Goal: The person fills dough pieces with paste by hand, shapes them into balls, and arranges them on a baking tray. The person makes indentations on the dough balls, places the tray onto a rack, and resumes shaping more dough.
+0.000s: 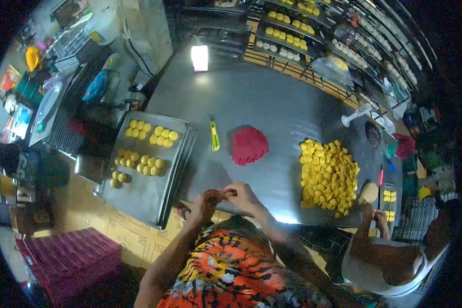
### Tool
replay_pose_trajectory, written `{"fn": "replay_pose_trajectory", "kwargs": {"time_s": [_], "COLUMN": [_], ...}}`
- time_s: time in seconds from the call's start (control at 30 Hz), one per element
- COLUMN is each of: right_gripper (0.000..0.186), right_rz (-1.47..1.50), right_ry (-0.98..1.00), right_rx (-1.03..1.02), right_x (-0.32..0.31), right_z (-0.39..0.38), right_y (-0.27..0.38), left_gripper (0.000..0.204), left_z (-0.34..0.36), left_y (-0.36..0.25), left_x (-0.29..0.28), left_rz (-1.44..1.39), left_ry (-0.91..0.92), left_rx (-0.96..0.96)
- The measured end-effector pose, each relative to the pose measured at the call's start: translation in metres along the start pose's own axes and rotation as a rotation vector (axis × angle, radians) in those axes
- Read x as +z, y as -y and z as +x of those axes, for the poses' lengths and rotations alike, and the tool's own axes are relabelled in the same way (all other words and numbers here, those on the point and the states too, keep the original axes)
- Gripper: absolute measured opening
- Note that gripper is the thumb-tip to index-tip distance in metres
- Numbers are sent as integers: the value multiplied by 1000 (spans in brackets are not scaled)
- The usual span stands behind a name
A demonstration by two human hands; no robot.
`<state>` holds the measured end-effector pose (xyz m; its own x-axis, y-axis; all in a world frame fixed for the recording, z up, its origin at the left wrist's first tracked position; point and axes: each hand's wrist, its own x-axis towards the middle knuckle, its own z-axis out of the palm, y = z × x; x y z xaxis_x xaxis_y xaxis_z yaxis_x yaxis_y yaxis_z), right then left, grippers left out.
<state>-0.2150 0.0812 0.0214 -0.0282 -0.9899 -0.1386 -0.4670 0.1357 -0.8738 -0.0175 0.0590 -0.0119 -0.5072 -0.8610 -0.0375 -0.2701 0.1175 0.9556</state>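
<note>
Near the front edge of the grey table (277,102), my left hand (208,201) and my right hand (242,197) meet with curled fingers around something small that I cannot make out. Above them lies a mound of red dough (249,146), with a yellow-green handled tool (214,137) to its left. A large pile of yellow dough pieces (328,177) lies to the right. On my left, a metal tray (131,197) holds several groups of round yellow pieces (163,134).
A co-worker (390,267) works at my right beside another tray of yellow pieces (389,196). Racks (287,36) with trays stand along the back, a white plastic tool (355,114) near them. Purple crates (72,256) stand at lower left. Cluttered shelves (56,102) line the left.
</note>
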Motion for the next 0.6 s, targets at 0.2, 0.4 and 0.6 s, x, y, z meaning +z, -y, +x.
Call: {"fn": "replay_pose_trajectory", "kwargs": {"time_s": [0.2,0.4,0.6], "right_gripper": [24,21,17], "right_rz": [-144,-338,255], "right_ry": [-62,57,18], "right_rx": [-336,-246,-106], "right_x": [-31,-5,91], "right_z": [-32,-9,42], "right_y": [48,85,35], "left_gripper": [31,45,44], "left_z": [8,1,-24], "left_y": [-89,-49,-27], "left_x": [-3,-12,-92], "left_rz": [248,-163,-567], "left_ry": [100,-211,-255], "left_rx": [18,-48,-371]}}
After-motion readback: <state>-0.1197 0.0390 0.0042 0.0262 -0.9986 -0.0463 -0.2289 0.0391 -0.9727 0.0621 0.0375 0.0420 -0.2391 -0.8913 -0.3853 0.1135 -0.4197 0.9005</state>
